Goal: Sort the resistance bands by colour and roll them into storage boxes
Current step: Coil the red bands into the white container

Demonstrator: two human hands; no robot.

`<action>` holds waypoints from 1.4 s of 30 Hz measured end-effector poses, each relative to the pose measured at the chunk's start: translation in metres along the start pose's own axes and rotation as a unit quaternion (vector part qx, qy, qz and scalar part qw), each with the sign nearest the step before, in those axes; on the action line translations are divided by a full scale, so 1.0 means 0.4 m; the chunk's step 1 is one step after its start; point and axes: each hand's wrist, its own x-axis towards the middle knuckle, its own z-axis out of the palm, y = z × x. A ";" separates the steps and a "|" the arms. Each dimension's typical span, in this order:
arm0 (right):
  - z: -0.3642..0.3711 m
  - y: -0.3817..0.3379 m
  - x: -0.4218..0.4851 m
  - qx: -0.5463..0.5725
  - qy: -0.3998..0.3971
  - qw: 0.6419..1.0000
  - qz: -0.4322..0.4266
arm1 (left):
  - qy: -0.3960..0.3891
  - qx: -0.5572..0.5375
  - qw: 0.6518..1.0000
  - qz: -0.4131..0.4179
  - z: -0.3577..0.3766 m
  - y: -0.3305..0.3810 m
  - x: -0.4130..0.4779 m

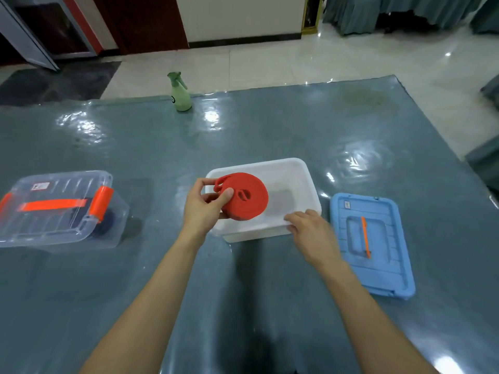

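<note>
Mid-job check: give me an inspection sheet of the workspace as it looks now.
Surface: table under a glossy grey-blue cover, with glare patches.
Job's things: rolled red band held over the open white box; blue lid lies right of it; clear box at left, lid on, orange latches, something dark inside.
Clutter: green spray bottle at the far edge.
Hands: left hand grips the red band; right hand rests on the white box's near rim.
Cables: nothing seen.
Surroundings: tiled floor, dark mat, draped furniture.
</note>
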 end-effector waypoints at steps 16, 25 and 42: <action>-0.030 -0.116 0.187 0.104 -0.156 0.972 0.140 | -0.072 0.014 0.991 -0.110 0.101 -0.116 0.154; 0.073 -0.094 0.283 -0.036 -0.206 0.974 0.087 | -0.127 0.070 0.958 -0.246 0.124 -0.158 0.226; 0.109 -0.066 0.311 -0.019 -0.257 0.960 0.109 | -0.151 0.512 0.842 -0.077 0.185 -0.222 0.295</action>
